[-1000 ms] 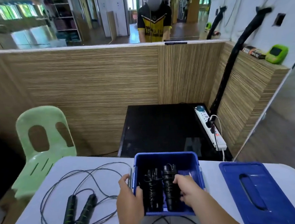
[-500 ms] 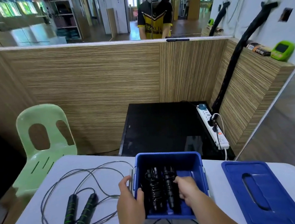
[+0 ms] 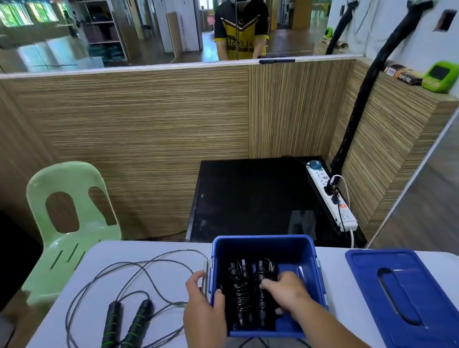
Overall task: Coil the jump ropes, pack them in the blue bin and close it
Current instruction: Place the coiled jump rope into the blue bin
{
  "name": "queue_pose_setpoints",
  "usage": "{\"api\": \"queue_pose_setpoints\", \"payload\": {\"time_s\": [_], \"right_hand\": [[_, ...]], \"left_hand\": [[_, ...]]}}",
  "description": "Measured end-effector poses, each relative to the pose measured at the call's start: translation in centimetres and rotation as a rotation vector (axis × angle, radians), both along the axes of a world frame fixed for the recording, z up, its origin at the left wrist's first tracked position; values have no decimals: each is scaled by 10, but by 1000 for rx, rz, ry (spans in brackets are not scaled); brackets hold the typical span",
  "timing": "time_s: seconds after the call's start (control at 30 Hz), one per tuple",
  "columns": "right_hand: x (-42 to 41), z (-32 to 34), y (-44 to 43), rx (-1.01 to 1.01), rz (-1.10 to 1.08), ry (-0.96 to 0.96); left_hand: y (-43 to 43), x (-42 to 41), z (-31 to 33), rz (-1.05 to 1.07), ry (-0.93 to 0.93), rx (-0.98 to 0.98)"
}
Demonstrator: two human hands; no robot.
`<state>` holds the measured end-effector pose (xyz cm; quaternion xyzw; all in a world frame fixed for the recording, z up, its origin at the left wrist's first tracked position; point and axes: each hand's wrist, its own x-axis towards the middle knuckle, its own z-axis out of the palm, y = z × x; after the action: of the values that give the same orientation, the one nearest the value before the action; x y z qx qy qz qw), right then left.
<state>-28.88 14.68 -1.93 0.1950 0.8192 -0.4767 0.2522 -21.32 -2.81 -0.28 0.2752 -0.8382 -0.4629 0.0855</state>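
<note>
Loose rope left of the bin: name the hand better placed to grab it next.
Probably left. The left hand holds the bin wall nearest the rope; the right hand is inside the bin, on packed ropes.

Both bare forearms reach forward from the bottom edge of the view. The left hand (image 3: 204, 312) grips the left wall of the blue bin (image 3: 262, 240), thumb hooked over the rim and fingers spread down the outside. The right hand (image 3: 287, 291) reaches down into the bin, palm down, with its fingers (image 3: 267, 283) curled over the coiled jump rope (image 3: 259, 271).
</note>
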Motion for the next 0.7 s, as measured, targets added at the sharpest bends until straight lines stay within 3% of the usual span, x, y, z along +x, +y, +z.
{"api": "queue_pose_setpoints", "payload": {"time_s": [0.47, 0.7], "right_hand": [[0, 5, 5, 182, 180, 138], [11, 31, 2, 463, 363, 330]], "left_hand": [[-1, 0, 1, -3, -3, 6], [-1, 1, 1, -8, 3, 9]]}}
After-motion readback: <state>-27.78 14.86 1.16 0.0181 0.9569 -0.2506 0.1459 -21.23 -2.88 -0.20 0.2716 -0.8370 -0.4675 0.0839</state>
